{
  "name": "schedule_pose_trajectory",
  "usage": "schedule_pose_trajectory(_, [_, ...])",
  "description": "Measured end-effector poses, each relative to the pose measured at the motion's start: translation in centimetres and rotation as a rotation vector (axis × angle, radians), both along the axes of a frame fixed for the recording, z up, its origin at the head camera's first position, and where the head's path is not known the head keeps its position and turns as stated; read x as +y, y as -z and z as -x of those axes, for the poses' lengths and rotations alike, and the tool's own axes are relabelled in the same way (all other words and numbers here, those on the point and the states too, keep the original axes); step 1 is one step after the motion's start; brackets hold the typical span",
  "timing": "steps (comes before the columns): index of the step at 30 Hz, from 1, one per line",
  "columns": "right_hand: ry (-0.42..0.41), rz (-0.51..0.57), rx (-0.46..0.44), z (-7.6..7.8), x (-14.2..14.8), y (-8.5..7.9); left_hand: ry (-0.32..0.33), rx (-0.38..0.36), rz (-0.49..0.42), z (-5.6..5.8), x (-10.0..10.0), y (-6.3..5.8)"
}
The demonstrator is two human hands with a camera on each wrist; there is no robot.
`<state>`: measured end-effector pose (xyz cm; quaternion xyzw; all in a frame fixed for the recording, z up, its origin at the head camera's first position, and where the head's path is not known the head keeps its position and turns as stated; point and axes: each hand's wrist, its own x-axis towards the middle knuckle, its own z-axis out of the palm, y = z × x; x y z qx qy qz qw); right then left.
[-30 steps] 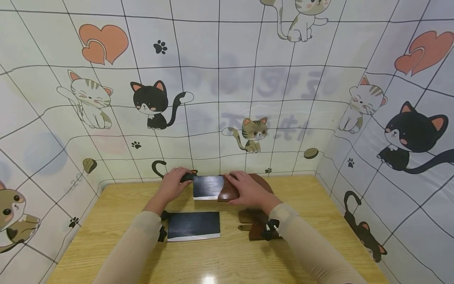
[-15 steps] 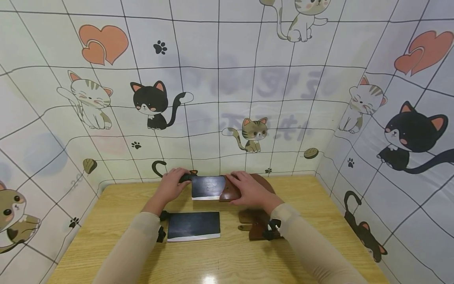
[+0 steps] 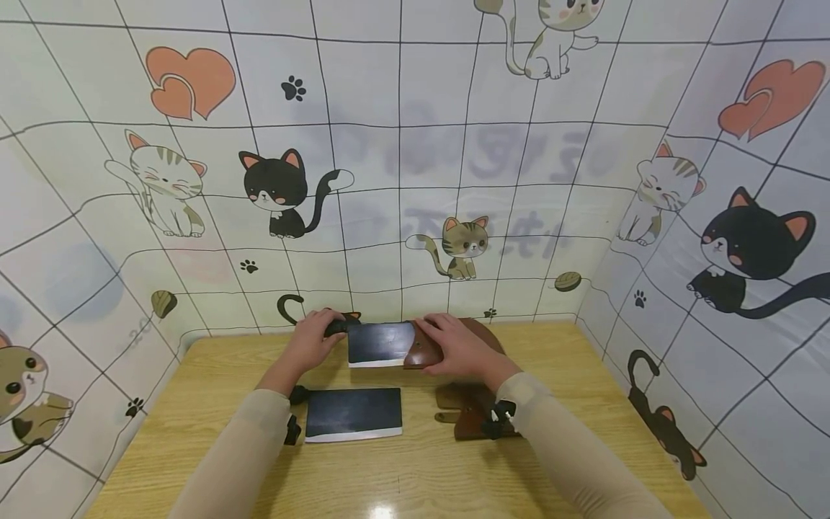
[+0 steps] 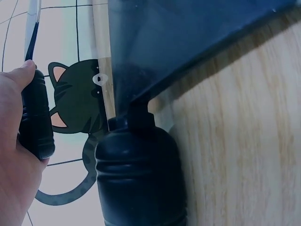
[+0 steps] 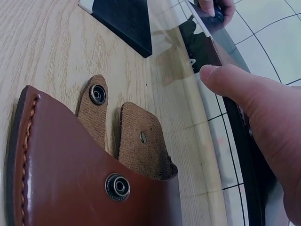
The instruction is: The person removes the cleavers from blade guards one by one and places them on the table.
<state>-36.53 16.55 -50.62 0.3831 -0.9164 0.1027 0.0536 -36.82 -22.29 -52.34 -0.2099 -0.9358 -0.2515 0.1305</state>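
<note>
My left hand (image 3: 310, 344) grips the black handle (image 4: 35, 113) of a cleaver (image 3: 379, 342), which is held up near the back of the table. The far part of its dark blade sits inside a brown leather sheath (image 3: 423, 353). My right hand (image 3: 457, 346) holds that sheath, its thumb along the near face. Nearer to me, a second cleaver (image 3: 353, 412) lies on the table, its black handle to the left, partly behind my left wrist. Right of it lies a second brown sheath (image 5: 94, 169) with its snap straps unfastened, partly hidden by my right wrist in the head view.
The pale wooden table (image 3: 395, 476) reaches a cat-printed cloth wall (image 3: 369, 209) right behind the held cleaver. Similar walls close off the left and right sides. Bare tabletop lies in front of the second cleaver.
The cleaver and the sheath have drawn slightly apart, so more blade shows between my hands. My left hand has shifted a little left, my right a little right. The second cleaver and sheath stay put.
</note>
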Motion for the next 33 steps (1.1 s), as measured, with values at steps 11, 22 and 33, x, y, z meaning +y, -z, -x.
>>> schedule_pose_trajectory(11, [0.012, -0.003, -0.012, 0.3, 0.5, 0.0, 0.004, -0.018, -0.017, -0.2, -0.3, -0.2])
schedule_pose_trajectory(22, [0.002, -0.015, -0.02, 0.5, 1.4, 0.0, 0.002, -0.029, -0.013, -0.1, -0.8, -0.2])
schedule_pose_trajectory(33, [0.0, -0.031, -0.02, 0.8, 2.3, 0.3, 0.0, -0.041, -0.012, 0.1, -1.5, 0.1])
